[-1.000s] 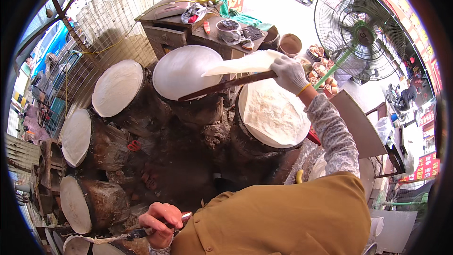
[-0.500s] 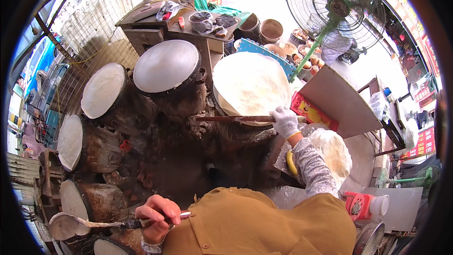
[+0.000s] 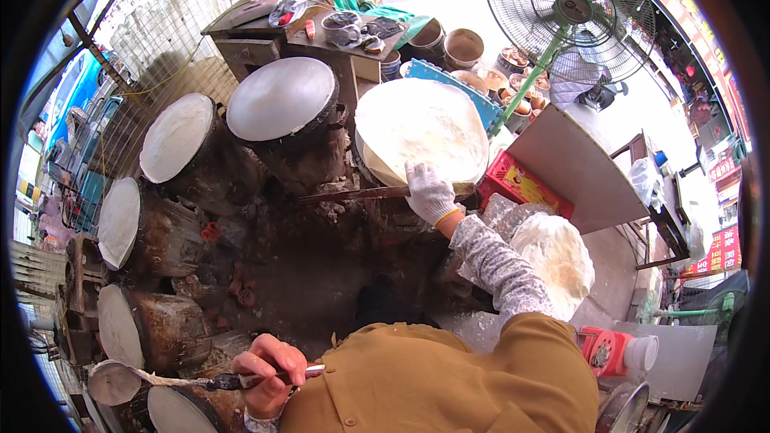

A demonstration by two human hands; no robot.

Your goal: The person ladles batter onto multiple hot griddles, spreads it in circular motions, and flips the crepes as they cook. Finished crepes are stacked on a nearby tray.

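Note:
My left hand (image 3: 269, 373) is bare and closed around the dark handle of a ladle (image 3: 114, 382). The ladle's round bowl points left, and its shank is crusted with pale batter. A reddish, shiny end sticks out past my fingers. On my right hand (image 3: 431, 191) is a white knit glove; its fingers are closed on a long brown flat stick (image 3: 353, 193). That stick lies across the near edge of a round griddle (image 3: 358, 162). A thin pale flatbread sheet (image 3: 421, 124) covers the griddle, its near left edge standing slightly off the rim.
More round griddles on drum stoves curve along the left, including one with a smooth pale top (image 3: 282, 99). Right of my forearm sits a large dough mass (image 3: 553, 261). Beyond are a red crate (image 3: 525, 184), a blue panel (image 3: 457, 88), a board (image 3: 573, 168) and a standing fan (image 3: 571, 8).
My right hand has moved left along the griddle's near edge, and the stick has shifted left too. My left hand keeps its hold on the ladle. The whole view has shifted slightly.

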